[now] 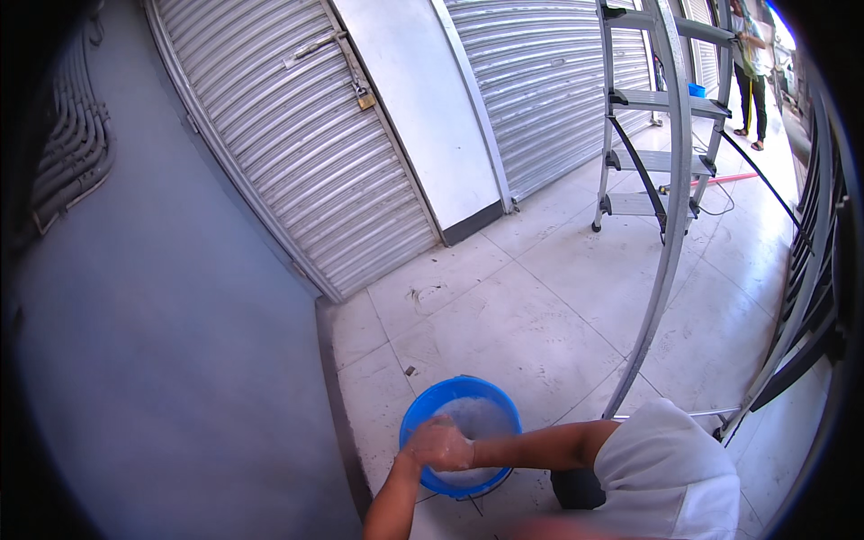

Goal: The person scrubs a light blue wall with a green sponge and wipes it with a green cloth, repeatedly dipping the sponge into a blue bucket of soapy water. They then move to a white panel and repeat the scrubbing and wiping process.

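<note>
A blue plastic bucket (408, 422) stands on the tiled floor before me, holding cloudy, foamy water (489, 415). My right hand (451, 451) is over the bucket's mouth, wet, with its fingers bent. Pressed up against it at the left rim is my left hand (420, 439), largely covered by the right one. Blur and overlap hide whether anything is between the two hands. My right arm reaches in from the right, out of a white short sleeve (665, 459).
An aluminium stepladder (658, 162) stands to the right, beside dark metal railings (810, 223). A grey wall (182, 351) runs along the left. Padlocked roller shutters (290, 121) lie ahead. A person (750, 81) stands far off near another blue bucket (696, 90). A red pole (732, 179) lies behind the ladder.
</note>
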A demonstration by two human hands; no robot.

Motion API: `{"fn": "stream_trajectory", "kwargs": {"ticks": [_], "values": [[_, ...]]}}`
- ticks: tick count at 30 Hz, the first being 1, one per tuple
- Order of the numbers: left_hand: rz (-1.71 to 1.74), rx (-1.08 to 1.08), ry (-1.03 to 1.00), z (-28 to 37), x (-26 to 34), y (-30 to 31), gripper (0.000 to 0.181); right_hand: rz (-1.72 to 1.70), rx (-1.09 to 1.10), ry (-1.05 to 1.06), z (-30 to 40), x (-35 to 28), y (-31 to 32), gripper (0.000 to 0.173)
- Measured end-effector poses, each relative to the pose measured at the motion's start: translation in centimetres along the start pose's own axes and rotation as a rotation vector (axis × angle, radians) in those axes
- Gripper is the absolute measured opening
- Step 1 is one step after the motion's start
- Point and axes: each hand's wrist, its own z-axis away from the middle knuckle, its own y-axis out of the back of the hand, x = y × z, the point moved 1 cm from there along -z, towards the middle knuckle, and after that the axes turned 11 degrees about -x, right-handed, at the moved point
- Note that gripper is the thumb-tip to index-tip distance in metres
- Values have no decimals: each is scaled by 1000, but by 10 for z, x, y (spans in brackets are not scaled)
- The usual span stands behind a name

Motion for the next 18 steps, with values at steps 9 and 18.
{"fn": "stream_trajectory", "kwargs": {"ticks": [9,18], "values": [[-1005,216,-124,-3,26,-21,19,223,-136,219,12,-22,-25,9],[-1720,500,-185,-16,23,-36,25,272,-318,102,16,-15,-46,24]]}}
